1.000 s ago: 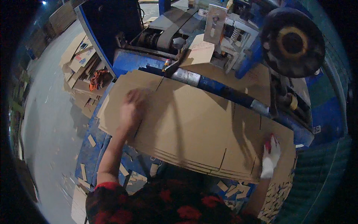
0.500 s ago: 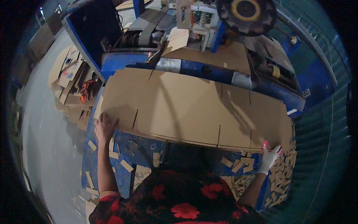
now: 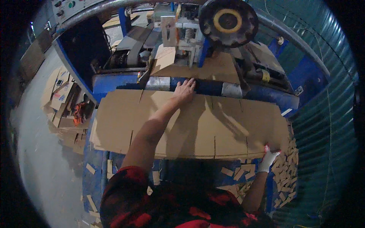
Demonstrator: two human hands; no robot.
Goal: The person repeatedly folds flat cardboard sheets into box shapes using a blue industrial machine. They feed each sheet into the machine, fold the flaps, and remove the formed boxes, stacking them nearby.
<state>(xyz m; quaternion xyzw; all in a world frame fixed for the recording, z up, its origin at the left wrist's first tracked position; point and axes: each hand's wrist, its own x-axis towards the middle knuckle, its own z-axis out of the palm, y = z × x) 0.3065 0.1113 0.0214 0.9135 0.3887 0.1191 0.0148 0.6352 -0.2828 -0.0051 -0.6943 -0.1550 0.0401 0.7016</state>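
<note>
A wide stack of slotted brown cardboard sheets (image 3: 224, 127) lies on a blue table in front of a machine. My bare left hand (image 3: 184, 91) reaches across it to its far edge, by the machine's blue front bar. The fingers are stretched out, nothing held. At the near right corner of the stack is my right hand (image 3: 269, 159), in a white glove with red fingertips. Its thumb and fingers are spread apart against the cardboard edge. My left forearm covers part of the top sheet.
Beyond the stack stands the blue machine (image 3: 125, 81), with a dark wheel (image 3: 227, 21) above and another cardboard piece (image 3: 216, 68) under its head. Cardboard offcuts (image 3: 283, 171) pile up at the right. Folded cardboard (image 3: 62, 102) is heaped on the left floor, with an orange cloth on it.
My left hand has gone from the stack's near left corner to its far edge at the middle. My right hand stays at the near right corner. The view has shifted.
</note>
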